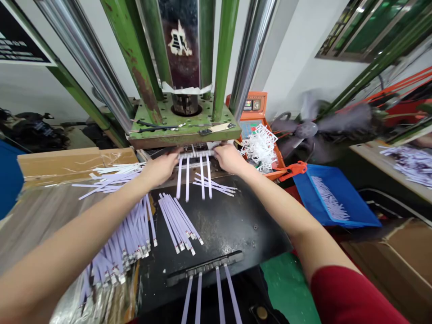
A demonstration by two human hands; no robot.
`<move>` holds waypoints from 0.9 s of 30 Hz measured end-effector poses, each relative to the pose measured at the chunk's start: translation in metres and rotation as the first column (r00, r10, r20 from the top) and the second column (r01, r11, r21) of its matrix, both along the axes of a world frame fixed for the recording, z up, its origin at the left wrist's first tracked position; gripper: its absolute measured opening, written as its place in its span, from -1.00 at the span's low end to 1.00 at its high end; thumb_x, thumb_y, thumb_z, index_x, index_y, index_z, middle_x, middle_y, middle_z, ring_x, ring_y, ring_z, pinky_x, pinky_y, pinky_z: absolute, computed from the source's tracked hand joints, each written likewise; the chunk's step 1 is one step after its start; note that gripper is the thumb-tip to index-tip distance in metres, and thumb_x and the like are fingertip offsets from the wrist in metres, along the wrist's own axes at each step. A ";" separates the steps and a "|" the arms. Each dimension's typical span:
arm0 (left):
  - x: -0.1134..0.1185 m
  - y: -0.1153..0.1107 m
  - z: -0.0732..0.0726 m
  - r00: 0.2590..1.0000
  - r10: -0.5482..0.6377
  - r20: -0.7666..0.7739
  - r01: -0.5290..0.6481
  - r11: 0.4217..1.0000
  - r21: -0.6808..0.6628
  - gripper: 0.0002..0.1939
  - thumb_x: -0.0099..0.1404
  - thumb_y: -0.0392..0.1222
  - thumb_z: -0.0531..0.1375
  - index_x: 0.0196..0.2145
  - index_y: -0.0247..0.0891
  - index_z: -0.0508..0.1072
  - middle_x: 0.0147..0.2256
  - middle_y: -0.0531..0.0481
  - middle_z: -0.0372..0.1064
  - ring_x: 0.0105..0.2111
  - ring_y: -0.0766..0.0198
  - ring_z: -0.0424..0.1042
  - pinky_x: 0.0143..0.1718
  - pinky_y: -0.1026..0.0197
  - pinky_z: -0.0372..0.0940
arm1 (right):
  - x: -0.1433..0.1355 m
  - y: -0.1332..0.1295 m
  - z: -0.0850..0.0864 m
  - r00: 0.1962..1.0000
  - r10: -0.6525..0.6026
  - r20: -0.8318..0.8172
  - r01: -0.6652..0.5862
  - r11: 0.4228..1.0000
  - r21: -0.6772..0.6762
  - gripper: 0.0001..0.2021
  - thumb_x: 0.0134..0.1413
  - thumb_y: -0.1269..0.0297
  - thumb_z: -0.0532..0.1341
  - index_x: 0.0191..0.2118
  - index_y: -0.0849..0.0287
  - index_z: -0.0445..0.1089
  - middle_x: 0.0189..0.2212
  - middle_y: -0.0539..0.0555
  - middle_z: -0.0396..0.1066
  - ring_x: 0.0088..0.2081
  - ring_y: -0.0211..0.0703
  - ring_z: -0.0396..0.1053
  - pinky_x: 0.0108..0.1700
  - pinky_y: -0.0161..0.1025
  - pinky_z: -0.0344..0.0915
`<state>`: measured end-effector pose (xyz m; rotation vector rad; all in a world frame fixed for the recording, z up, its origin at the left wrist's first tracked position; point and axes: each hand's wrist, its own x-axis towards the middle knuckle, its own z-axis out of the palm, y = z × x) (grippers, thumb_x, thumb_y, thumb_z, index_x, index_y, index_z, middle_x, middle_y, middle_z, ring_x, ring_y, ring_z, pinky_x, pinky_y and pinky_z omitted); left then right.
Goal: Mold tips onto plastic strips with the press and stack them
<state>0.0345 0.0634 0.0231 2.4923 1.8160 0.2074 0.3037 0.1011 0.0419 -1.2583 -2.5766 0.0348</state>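
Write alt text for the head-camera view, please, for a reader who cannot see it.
A person's left hand and right hand are at opposite ends of a grey bar at a green press, with four pale purple strips extending toward the viewer. On the black tabletop, a second bar with four similar strips lies nearer, with loose strips beyond it.

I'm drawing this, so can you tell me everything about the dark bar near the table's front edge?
The dark bar is long and narrow, with blocky bumps on top, and looks like metal. It lies slanted on the black table, its right end farther away. Four pale purple strips touch it and reach past the table's edge.
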 end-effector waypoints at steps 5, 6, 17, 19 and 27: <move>0.038 -0.091 -0.009 0.939 -0.331 0.099 0.340 0.934 -0.106 -0.62 0.46 -0.17 -0.11 0.08 -0.18 0.39 -0.23 -0.10 0.38 -0.19 0.12 0.41 -0.11 0.12 0.30 | 0.032 -0.112 0.004 0.879 0.405 -0.252 -0.397 0.914 0.084 -0.62 0.31 0.04 0.20 0.06 0.21 0.36 -0.18 0.17 0.47 -0.21 -0.06 0.44 -0.16 -0.20 0.37; 0.050 -0.104 -0.010 0.928 -0.360 0.096 0.371 0.915 -0.160 -0.64 0.46 -0.18 -0.09 0.05 -0.17 0.40 -0.28 -0.07 0.37 -0.23 0.13 0.41 -0.15 0.13 0.29 | 0.031 -0.128 0.000 0.859 0.458 -0.230 -0.438 0.889 0.133 -0.69 0.36 0.09 0.14 0.02 0.21 0.37 -0.25 0.13 0.47 -0.29 -0.11 0.44 -0.24 -0.24 0.36; 0.079 -0.134 -0.015 0.918 -0.395 -0.022 0.380 0.896 -0.230 -0.71 0.46 -0.22 0.01 0.06 -0.13 0.39 -0.23 -0.04 0.43 -0.17 0.12 0.42 -0.12 0.11 0.28 | 0.042 -0.112 0.042 0.911 0.056 -0.408 0.017 0.985 0.172 -0.69 0.43 0.16 0.04 -0.26 0.15 0.43 -0.38 0.10 0.46 -0.33 -0.07 0.45 -0.24 -0.20 0.33; 0.082 -0.140 -0.015 0.921 -0.387 -0.038 0.374 0.908 -0.189 -0.70 0.45 -0.22 0.04 0.08 -0.13 0.38 -0.19 -0.05 0.45 -0.14 0.10 0.42 -0.10 0.09 0.29 | 0.024 -0.091 0.043 0.997 0.014 -0.077 -0.020 0.996 -0.089 -0.73 0.35 0.10 0.18 -0.21 0.21 0.46 -0.33 0.14 0.50 -0.30 -0.01 0.47 -0.25 -0.21 0.31; 0.087 -0.144 -0.010 0.937 -0.330 -0.116 0.325 0.944 -0.066 -0.88 0.40 -0.21 0.13 -0.18 -0.29 0.41 -0.30 -0.12 0.45 -0.24 0.04 0.43 -0.22 0.07 0.29 | 0.020 -0.147 -0.013 0.953 0.300 -0.039 -0.301 0.924 -0.238 -0.76 0.21 0.15 0.34 -0.14 0.23 0.48 -0.29 0.12 0.52 -0.21 -0.05 0.46 -0.14 -0.24 0.29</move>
